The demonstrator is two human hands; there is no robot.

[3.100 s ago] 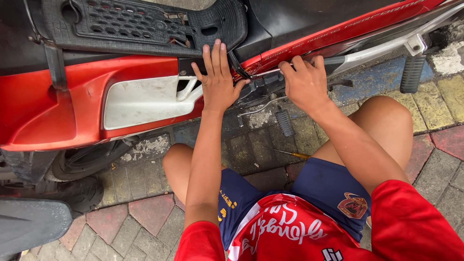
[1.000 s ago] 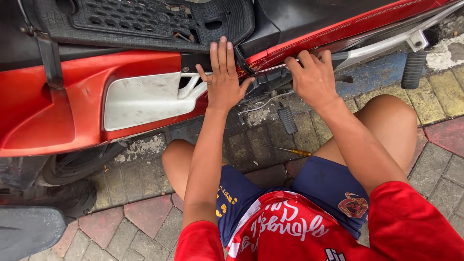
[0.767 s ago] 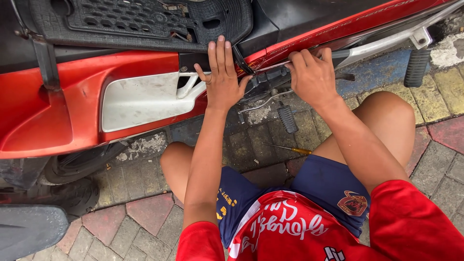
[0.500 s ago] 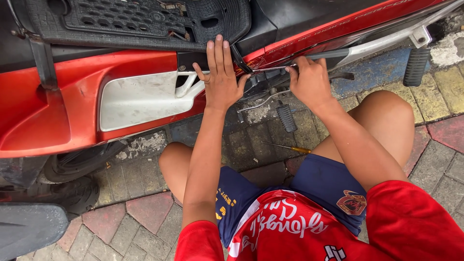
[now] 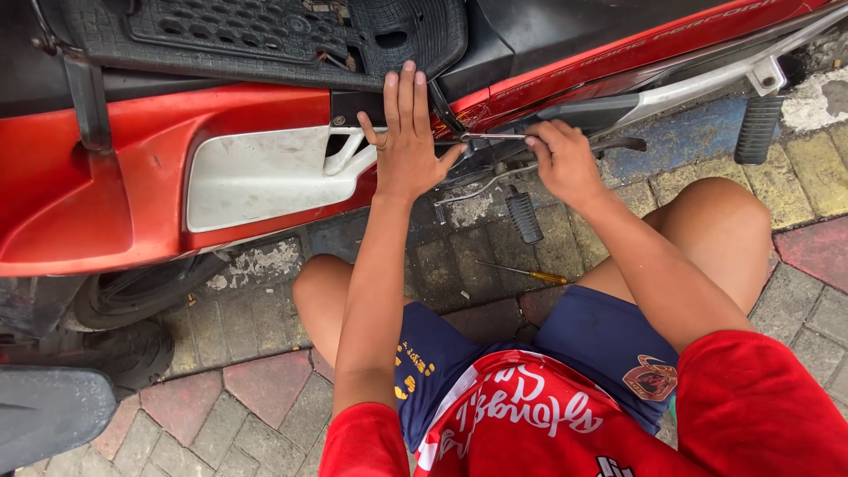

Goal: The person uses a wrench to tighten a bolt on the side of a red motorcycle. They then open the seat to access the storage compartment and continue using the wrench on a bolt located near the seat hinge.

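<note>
I squat beside a red scooter (image 5: 132, 168) with a white side panel (image 5: 265, 172) and a black floor mat (image 5: 256, 35). My left hand (image 5: 408, 141) lies flat, fingers spread, against the scooter's side just below the mat. My right hand (image 5: 565, 163) grips a thin metal tool (image 5: 490, 137) that points left toward the dark gap by my left thumb. Its tip is hidden there.
A screwdriver with a yellow handle (image 5: 526, 274) lies on the paving bricks (image 5: 265, 397) between my knees. A black footpeg (image 5: 523, 215) and a second footpeg (image 5: 758, 128) stick out from the scooter. A tyre (image 5: 124, 300) is at the lower left.
My right hand has shifted slightly and the metal tool now shows clearly between it and my left thumb. My left hand stays pressed on the scooter.
</note>
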